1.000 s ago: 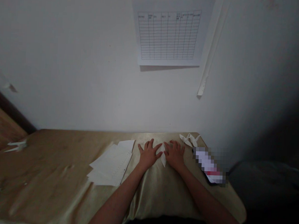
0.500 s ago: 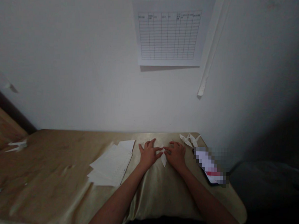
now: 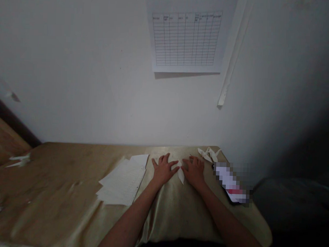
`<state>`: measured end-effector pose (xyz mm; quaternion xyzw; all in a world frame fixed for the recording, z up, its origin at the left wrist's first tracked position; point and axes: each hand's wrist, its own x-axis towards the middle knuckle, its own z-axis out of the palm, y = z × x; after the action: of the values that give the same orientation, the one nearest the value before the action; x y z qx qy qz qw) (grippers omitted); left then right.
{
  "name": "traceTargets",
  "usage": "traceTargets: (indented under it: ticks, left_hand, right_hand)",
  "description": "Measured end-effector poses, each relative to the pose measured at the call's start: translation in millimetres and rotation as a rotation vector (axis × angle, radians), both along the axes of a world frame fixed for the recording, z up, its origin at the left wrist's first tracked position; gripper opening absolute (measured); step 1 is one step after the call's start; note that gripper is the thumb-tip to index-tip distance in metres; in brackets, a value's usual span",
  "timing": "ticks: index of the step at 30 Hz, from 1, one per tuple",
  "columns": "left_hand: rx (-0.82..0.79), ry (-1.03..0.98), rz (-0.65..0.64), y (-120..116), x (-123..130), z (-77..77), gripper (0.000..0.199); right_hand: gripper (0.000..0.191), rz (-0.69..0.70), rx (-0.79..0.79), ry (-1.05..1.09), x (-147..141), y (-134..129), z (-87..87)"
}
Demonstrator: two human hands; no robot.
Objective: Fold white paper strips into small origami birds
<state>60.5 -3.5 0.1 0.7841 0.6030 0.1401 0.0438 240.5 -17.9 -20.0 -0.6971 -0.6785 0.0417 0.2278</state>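
One head view: looking down on a surface covered with wrinkled golden-brown cloth, set against a pale wall.
Small folded paper: a white, pointed folded paper lies on the cloth between the hands, its narrow tip toward the person; its far end is partly hidden.
Left hand: the left hand rests palm down, fingers spread apart, thumb and forefinger at the left edge of the folded paper.
Right hand: the right hand is palm down as well, fingers apart, thumb and forefinger close to the right edge; whether they press on it I cannot tell.
Loose sheets: a fanned stack of sheets lies to the left of the left hand.
Phone: a phone, blurred out, lies to the right of the right hand.
White scraps: creased paper pieces sit at the far right corner, just beyond the phone.
Wall: a printed grid chart hangs above, a white strip beside it.
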Motion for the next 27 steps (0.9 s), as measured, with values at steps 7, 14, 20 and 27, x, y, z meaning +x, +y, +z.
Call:
traceTargets:
  ticks: [7,14,20,27]
  left_hand:
    - [0.089,-0.044,-0.020,-0.6,-3.4,0.2,0.029]
    - [0.131,-0.074,-0.036,-2.3,-2.4,-0.8,0.027]
    - [0.160,-0.106,-0.048,-3.6,-1.3,0.7,0.015]
    - [0.185,-0.141,-0.045,-3.5,-1.4,1.6,0.038]
  right_hand:
    - [0.018,0.046,0.124,0.045,6.0,2.3,-4.6]
    - [0.007,0.105,0.150,0.115,9.5,-3.0,-2.6]
    - [0.007,0.102,0.119,0.190,10.0,0.6,-1.9]
    - [0.012,0.137,0.121,0.186,9.3,2.3,-2.6]
